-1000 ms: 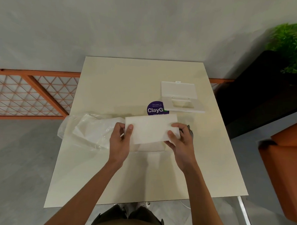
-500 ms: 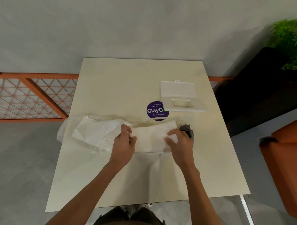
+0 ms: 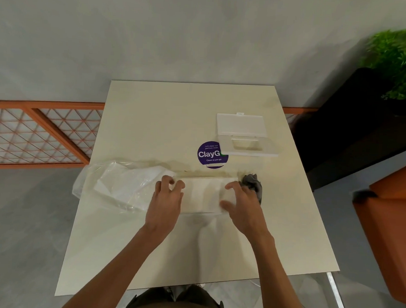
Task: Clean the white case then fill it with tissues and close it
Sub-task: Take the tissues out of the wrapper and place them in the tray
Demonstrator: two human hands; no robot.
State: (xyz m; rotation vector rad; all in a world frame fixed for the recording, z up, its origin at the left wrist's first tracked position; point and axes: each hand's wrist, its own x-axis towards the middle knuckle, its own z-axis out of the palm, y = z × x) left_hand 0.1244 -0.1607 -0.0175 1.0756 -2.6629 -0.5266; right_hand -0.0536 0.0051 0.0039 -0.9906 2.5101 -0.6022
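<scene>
2 hands, left hand (image 3: 165,200) and right hand (image 3: 243,202) (blurred), each grip curled round an end of the tissue stack (image 3: 201,193) on the desk (image 3: 152,119); white case (image 3: 243,134) lies open behind, apart.

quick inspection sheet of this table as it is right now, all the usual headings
surface: cream table, round purple sticker stuck on it
job's things: white case at far right, flap open, no tissues seen in it; tissue stack between the hands; grey cloth just beyond the right hand
clutter: clear plastic bag at left, white tissue inside
hands: left hand with fingers curled on the stack's left end; right hand at its right end, blurred, grip unclear
cables: nothing seen
surroundings: grey wall, orange lattice railing, green plant, orange furniture
</scene>
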